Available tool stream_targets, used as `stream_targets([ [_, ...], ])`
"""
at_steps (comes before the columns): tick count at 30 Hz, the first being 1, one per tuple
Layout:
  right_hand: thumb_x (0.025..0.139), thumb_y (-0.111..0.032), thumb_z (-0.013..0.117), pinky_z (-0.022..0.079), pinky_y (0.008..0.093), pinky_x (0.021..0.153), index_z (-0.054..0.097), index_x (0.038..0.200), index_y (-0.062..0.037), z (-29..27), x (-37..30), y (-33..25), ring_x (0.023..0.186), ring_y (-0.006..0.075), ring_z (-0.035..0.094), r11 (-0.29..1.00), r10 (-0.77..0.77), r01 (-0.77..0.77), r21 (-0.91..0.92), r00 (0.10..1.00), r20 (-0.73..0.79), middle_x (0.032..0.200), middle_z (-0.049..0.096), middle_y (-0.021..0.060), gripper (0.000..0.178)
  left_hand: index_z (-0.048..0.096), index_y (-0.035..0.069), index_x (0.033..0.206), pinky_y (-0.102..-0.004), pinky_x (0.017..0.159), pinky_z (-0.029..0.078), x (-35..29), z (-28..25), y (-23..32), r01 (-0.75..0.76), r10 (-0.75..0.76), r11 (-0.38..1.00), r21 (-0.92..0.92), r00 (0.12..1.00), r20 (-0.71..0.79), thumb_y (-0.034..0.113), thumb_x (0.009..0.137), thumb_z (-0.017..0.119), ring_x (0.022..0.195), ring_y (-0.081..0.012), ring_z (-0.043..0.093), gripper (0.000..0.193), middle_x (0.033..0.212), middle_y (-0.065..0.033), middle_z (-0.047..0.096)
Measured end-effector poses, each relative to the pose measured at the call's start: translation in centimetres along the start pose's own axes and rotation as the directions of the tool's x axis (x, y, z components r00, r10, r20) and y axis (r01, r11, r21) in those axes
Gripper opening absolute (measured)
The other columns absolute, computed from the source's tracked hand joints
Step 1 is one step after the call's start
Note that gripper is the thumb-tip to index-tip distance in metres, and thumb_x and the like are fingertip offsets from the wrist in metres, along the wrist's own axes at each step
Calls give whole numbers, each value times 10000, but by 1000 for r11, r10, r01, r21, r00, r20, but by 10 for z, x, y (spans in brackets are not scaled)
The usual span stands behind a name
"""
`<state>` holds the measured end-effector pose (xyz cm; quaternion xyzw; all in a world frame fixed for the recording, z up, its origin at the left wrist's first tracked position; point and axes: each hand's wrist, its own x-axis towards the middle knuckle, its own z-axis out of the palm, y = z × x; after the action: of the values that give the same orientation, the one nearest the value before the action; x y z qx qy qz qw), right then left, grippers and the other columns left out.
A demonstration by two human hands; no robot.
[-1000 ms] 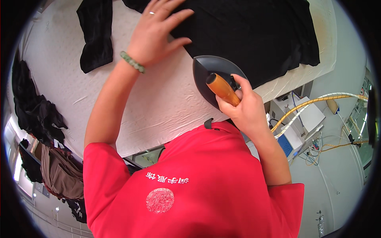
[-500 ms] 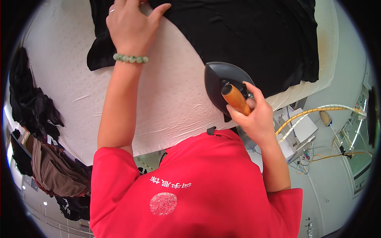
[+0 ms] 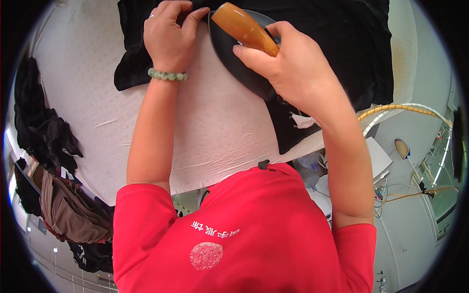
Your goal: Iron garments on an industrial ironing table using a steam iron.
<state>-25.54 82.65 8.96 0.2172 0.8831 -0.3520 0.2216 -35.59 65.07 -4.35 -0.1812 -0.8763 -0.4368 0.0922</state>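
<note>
A black garment (image 3: 342, 53) lies spread over a pale padded ironing surface (image 3: 215, 127). My right hand (image 3: 303, 68) is closed round the orange-brown handle of a dark iron (image 3: 232, 53), which rests on the garment close to its left edge. The iron's tip points away from me, up beside my left hand (image 3: 171, 39). Bent fingers and an outstretched thumb of that left hand hold the cloth at the far left; some fingertips are hidden. A green bead bracelet (image 3: 167, 75) circles my left wrist. Near my right wrist, a small white tag (image 3: 303, 120) sits on the garment's near corner.
Dark clothes (image 3: 44, 122) and a brown garment (image 3: 71, 207) hang along the left side. Yellow and white hoses (image 3: 400, 107) arch past my right arm. White boxes (image 3: 378, 156) and loose cables stand beyond the table's right edge.
My right hand has pushed the iron away from me and leftward, up next to my left hand. The garment's near corner and white tag now show. My left hand has shifted slightly right, its fingers more bent.
</note>
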Motion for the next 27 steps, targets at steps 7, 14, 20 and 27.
stream_targets([
  [7,835,-329,785,549,414,740,521,1225,17,-13,-89,62,846,408,705,974,130,-78,-213,962,241,902,702,248,584,723,20,885,-295,688,511,0,-1,2,8,-7,999,41,1000,-26,221,818,837,748,-191,652,241,858,-51,691],
  [14,799,-288,811,543,377,718,548,1344,-2,-73,-201,165,780,292,708,896,367,-299,-330,915,168,866,702,183,669,718,28,1008,-293,691,516,1,1,-9,93,-90,995,39,993,-76,269,866,808,744,-150,642,293,865,-34,695],
  [20,860,-243,780,527,291,754,553,1365,4,-115,-218,227,833,138,662,936,353,-345,73,914,-202,945,703,73,606,614,-10,1220,-318,919,528,-142,15,99,502,-473,801,-326,865,170,179,926,718,1011,-196,676,364,1070,-116,707],
  [27,876,-250,805,542,326,784,619,1268,-47,-93,-138,194,854,198,702,969,-236,215,-125,953,-190,1007,741,121,479,629,5,1162,-309,772,538,-252,28,222,786,-702,615,-69,585,407,140,926,720,869,-152,665,286,987,-84,708],
])
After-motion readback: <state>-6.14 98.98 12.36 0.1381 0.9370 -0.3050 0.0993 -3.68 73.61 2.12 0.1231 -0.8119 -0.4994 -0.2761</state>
